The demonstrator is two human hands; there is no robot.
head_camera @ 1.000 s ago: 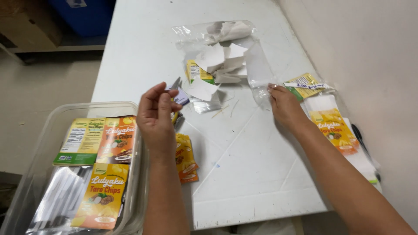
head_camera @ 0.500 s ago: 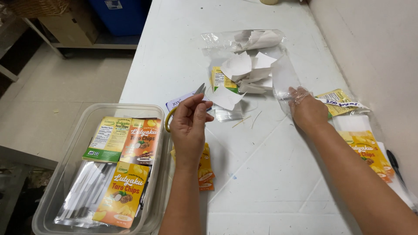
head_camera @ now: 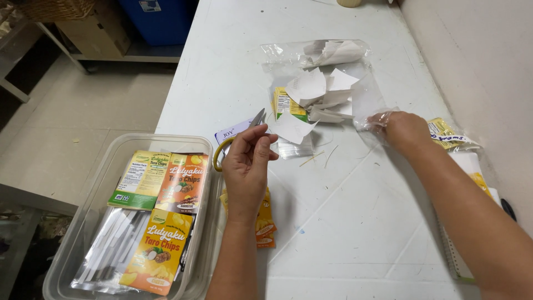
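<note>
My left hand [head_camera: 247,161] is raised over the white table [head_camera: 344,222], fingers curled around yellow-handled scissors [head_camera: 244,130] whose metal blades point up and away. My right hand [head_camera: 404,130] rests further right on the table and pinches the edge of a clear plastic bag [head_camera: 369,103]. Between the hands lies a heap of white paper scraps [head_camera: 316,91] with a small green-and-yellow label [head_camera: 287,104]. Orange snack pouches [head_camera: 265,214] lie under my left wrist.
A clear plastic bin [head_camera: 111,166] at the left table edge holds yellow, orange and green snack pouches [head_camera: 158,244] and silver bags. A yellow pouch with a white strip [head_camera: 447,133] and more pouches lie by the right wall. A blue container [head_camera: 161,19] stands on the floor behind.
The view has shifted right and down. My left hand has turned the scissors so the blades show above the fingers. My right hand has gathered the clear bag's edge more tightly.
</note>
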